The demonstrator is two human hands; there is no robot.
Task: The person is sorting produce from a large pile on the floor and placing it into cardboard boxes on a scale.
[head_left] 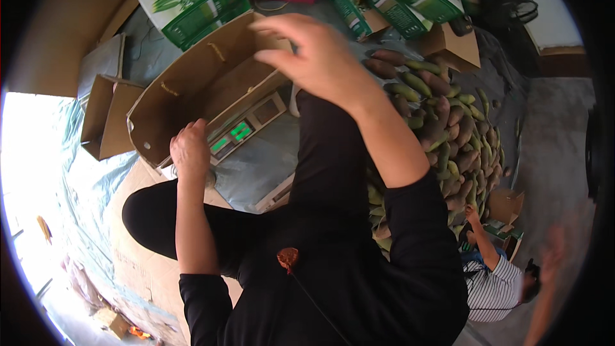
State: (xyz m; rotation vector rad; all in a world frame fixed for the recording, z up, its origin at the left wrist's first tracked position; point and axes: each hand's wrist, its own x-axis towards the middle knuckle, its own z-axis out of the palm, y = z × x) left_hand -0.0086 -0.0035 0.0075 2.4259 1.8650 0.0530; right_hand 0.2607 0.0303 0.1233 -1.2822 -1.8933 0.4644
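Note:
An open-topped cardboard box [180, 93] with rope handles lies in front of me and holds nothing that I can see. It rests on a scale [246, 129] with lit green digits. My left hand [191, 148] is closed over the near wall of the box, toward its left end. At the right end, my right hand [314, 57] is open and slightly blurred, its thumb and fingers spread apart beside the box's end wall. Whether it touches the cardboard I cannot tell.
Right of my leg is a large heap of long green and brown tubers or gourds [448, 128]. Green-and-white printed cartons [192, 6] stand at the back. A smaller open carton [109, 115] sits left. Another person in a striped shirt [496, 288] is at the lower right.

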